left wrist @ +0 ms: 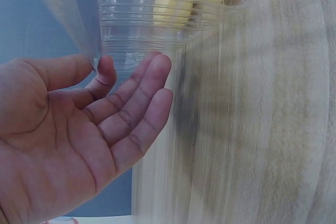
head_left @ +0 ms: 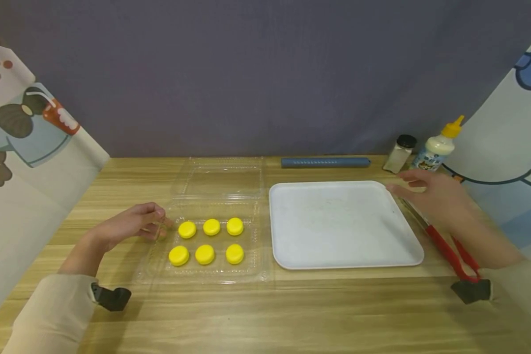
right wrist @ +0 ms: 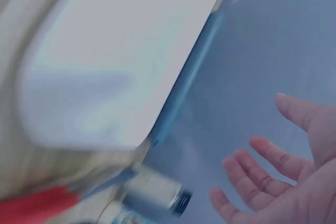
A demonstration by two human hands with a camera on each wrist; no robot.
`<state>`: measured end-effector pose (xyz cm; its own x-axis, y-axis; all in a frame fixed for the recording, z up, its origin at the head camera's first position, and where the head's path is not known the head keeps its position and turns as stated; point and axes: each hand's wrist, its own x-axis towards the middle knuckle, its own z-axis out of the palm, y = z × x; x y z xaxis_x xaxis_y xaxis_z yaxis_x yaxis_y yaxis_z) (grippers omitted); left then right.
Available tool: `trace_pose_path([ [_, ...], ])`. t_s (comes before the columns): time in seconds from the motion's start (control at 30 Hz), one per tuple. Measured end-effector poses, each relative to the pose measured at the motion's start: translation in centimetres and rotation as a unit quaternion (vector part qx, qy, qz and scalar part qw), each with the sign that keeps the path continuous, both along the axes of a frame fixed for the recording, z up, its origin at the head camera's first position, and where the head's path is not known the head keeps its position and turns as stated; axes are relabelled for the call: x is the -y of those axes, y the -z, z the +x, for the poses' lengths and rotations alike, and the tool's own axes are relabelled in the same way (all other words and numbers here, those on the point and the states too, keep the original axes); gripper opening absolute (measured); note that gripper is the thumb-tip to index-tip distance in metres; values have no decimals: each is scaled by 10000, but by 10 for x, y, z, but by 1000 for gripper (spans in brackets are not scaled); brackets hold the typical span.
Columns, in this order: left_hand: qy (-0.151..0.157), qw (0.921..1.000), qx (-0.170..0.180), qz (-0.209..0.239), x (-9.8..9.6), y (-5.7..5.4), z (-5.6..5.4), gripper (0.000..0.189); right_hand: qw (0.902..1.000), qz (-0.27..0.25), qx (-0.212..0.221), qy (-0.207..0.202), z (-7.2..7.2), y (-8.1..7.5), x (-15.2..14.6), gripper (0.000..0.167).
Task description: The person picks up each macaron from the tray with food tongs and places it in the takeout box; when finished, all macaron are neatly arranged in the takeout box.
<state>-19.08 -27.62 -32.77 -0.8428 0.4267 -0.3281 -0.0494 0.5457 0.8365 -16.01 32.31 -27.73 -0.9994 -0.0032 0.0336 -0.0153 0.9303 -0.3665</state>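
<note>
A clear plastic clamshell box [head_left: 248, 275] lies with its lid [head_left: 223, 178] folded back. In its base are several round yellow macarons [head_left: 205, 254] in two rows. My left hand [head_left: 137, 221] is at the box's left side, and in the left wrist view its thumb and index finger [left wrist: 106, 72] pinch the rim while the other fingers extend loosely. My right hand [head_left: 438, 194] holds nothing. Its fingers are spread above the right edge of a white tray [head_left: 345, 226], near red-handled tongs [head_left: 442, 250] with metal ends.
A small jar with a black lid [head_left: 399, 153] and a squeeze bottle with a yellow nozzle [head_left: 435, 147] stand at the back right. Along the back lies a blue-grey bar [head_left: 325, 162]. A dark curtain [head_left: 265, 73] closes off the table's rear; printed panels flank it.
</note>
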Motion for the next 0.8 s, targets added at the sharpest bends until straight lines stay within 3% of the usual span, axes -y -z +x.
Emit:
trace_pose_path([
  [0.27, 42, 9999, -107, 30, 0, 0, 1, 25, 9902, -1160, -247, -740, -14, -9, 63, 53],
  [0.5, -11, 9999, -113, 62, 0, 0, 1, 23, 9777, -1863, 87, -965, -35, -5, 109, 47],
  [0.8, -46, 9999, -124, -8, 0, 1, 2, 31, 9653, -2276, 714, -1058, -61, 17, 153, 44],
])
